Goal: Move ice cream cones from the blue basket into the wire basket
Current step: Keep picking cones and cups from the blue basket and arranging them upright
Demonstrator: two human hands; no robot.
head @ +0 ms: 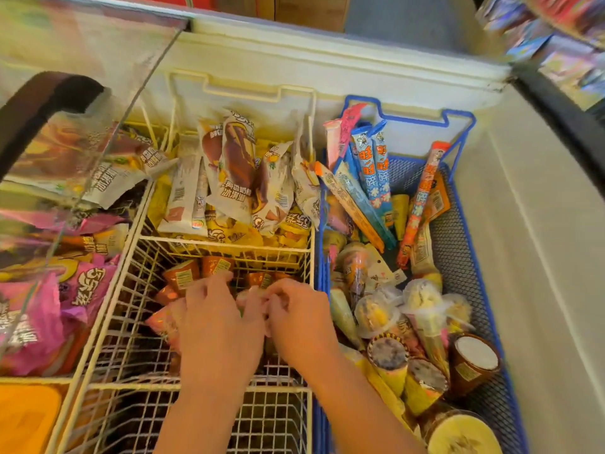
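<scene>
While both hands reached down into the wire basket (209, 401), they met in the middle of it. The left hand (217, 326) lay bent over orange-wrapped ice cream cones (183, 276) in there. The right hand (302, 322) was curled, and its fingers (271, 301) touched the left hand's fingers around something small and pale, but I could not tell if either hand held it tight. More cones (422, 319) with clear lids lay just beside, in the blue basket (465, 263) on the right. Long ice pops (370, 168) leaned at the back of that basket. Pink packets (42, 316) sat on the far left.
</scene>
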